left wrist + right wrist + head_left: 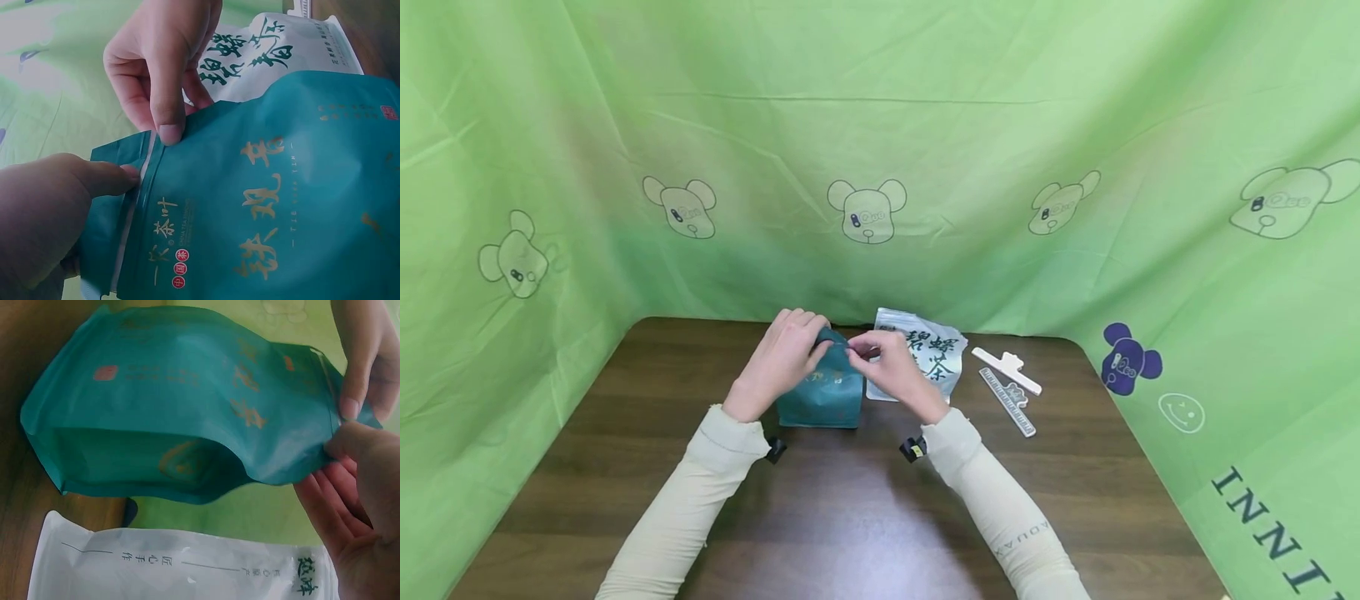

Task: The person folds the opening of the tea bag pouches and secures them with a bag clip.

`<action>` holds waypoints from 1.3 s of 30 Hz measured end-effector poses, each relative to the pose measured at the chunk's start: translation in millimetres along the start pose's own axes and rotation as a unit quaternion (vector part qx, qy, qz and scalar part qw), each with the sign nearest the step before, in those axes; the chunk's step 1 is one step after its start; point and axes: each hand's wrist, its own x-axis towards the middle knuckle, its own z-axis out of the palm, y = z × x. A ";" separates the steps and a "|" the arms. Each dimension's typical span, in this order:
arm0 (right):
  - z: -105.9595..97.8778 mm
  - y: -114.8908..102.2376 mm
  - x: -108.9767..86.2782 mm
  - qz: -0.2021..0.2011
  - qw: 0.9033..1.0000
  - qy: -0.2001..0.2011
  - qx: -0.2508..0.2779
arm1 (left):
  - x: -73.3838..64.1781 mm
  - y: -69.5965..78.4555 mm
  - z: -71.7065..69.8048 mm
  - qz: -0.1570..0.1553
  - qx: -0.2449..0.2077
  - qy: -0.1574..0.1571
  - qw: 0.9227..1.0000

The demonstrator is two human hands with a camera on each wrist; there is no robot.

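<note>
A teal tea bag (822, 402) with gold lettering stands upright on the table, near its back edge. My left hand (782, 354) grips its top strip, thumb in front, with the fingers hidden behind in the left wrist view. At the right end of the seal line, my right hand (891, 367) pinches the bag's edge between thumb and fingers. A pale seal strip (132, 219) runs across the bag just below the left thumb's grip. Right behind the right hand lies a white tea bag (951, 354) with dark green characters, partly covered by that hand.
Two clips lie to the right on the brown wooden table (700, 367): a white bar clip (1007, 364) and a ridged clip (1009, 402) with a small bear-shaped handle. Green cloth (865, 275) with bear prints hangs behind and along both sides.
</note>
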 end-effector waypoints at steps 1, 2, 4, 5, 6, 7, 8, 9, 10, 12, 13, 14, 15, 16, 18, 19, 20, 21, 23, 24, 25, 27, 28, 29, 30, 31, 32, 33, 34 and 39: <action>0.8 -0.7 -0.1 -0.003 1.000 0.008 -0.003 | -0.1 -0.6 0.4 0.000 -0.001 0.002 1.000; 1.5 -1.2 -0.3 -0.008 1.000 0.015 -0.007 | -0.2 -1.1 0.7 0.001 -0.001 0.003 1.000; 2.9 -2.3 -0.9 -0.018 0.999 0.025 -0.018 | -0.7 -2.4 1.8 0.003 -0.002 0.005 1.000; 3.4 -2.9 -1.2 -0.024 0.999 0.030 -0.024 | -1.0 -3.1 2.4 0.004 -0.004 0.005 1.000; 4.1 -3.1 -1.5 -0.029 0.999 0.034 -0.032 | -1.1 -3.4 3.0 0.004 -0.007 0.007 1.000; 4.5 -3.7 -1.8 -0.036 0.998 0.038 -0.039 | -1.3 -3.8 3.5 0.004 -0.010 0.007 1.000; 5.0 -4.1 -2.1 -0.043 0.997 0.043 -0.049 | -1.4 -4.0 4.1 0.003 -0.015 0.009 1.000; 5.5 -4.7 -2.2 -0.050 0.996 0.047 -0.057 | -1.3 -3.9 4.5 0.000 -0.021 0.011 1.000; 6.1 -5.2 -2.5 -0.056 0.995 0.052 -0.065 | -1.3 -3.8 5.4 -0.005 -0.026 0.013 1.000; 7.6 -5.8 -3.0 -0.073 0.992 0.061 -0.083 | -1.0 -3.0 7.0 -0.013 -0.035 0.020 0.999; 8.3 -6.8 -3.5 -0.078 0.991 0.065 -0.093 | -0.9 -2.2 7.9 -0.018 -0.039 0.025 0.999; 9.1 -8.1 -4.0 -0.083 0.989 0.069 -0.103 | -1.0 -1.5 9.1 -0.023 -0.042 0.031 0.998; 10.0 -9.2 -4.4 -0.088 0.987 0.071 -0.113 | -1.0 -0.7 10.3 -0.028 -0.043 0.038 0.998; 11.1 -10.1 -4.8 -0.094 0.985 0.074 -0.125 | -0.9 0.1 11.9 -0.033 -0.042 0.045 0.998; 13.7 -11.8 -5.5 -0.105 0.980 0.079 -0.149 | -0.5 2.0 14.8 -0.043 -0.041 0.063 0.996; 14.9 -12.5 -5.8 -0.110 0.978 0.081 -0.160 | -0.2 3.0 16.5 -0.048 -0.039 0.070 0.996; 16.1 -12.9 -5.9 -0.118 0.975 0.084 -0.171 | 0.3 3.8 18.1 -0.052 -0.037 0.075 0.995; 17.4 -12.8 -6.1 -0.124 0.971 0.088 -0.183 | 1.1 4.7 19.3 -0.055 -0.035 0.081 0.995; 19.5 -13.6 -6.6 -0.134 0.965 0.094 -0.206 | 2.3 6.1 21.4 -0.060 -0.031 0.091 0.994; 20.3 -14.4 -7.1 -0.136 0.962 0.096 -0.216 | 2.7 6.7 22.1 -0.061 -0.030 0.094 0.993; 20.9 -15.0 -7.5 -0.137 0.959 0.098 -0.226 | 3.2 6.8 22.8 -0.062 -0.029 0.096 0.993; 22.1 -16.2 -8.5 -0.137 0.955 0.099 -0.245 | 3.5 6.9 23.4 -0.061 -0.027 0.097 0.993; 22.4 -17.1 -9.1 -0.137 0.953 0.099 -0.251 | 3.3 6.6 23.6 -0.060 -0.026 0.094 0.993; 22.6 -17.9 -9.8 -0.135 0.953 0.099 -0.254 | 2.9 6.2 23.6 -0.058 -0.025 0.091 0.994; 22.8 -18.7 -10.6 -0.133 0.952 0.100 -0.258 | 2.4 5.9 23.3 -0.055 -0.025 0.088 0.994; 23.0 -19.4 -11.2 -0.131 0.951 0.101 -0.261 | 1.9 5.5 22.9 -0.051 -0.026 0.085 0.995; 23.2 -19.9 -12.0 -0.129 0.951 0.102 -0.262 | 1.2 5.1 22.5 -0.048 -0.025 0.083 0.995; 23.3 -20.5 -12.9 -0.126 0.951 0.103 -0.263 | 0.6 4.7 22.0 -0.044 -0.024 0.080 0.995; 23.3 -21.2 -13.6 -0.124 0.951 0.103 -0.263 | 0.1 4.3 21.5 -0.041 -0.023 0.078 0.996; 24.0 -22.3 -16.6 -0.120 0.952 0.102 -0.264 | -1.8 3.3 19.8 -0.031 -0.025 0.066 0.997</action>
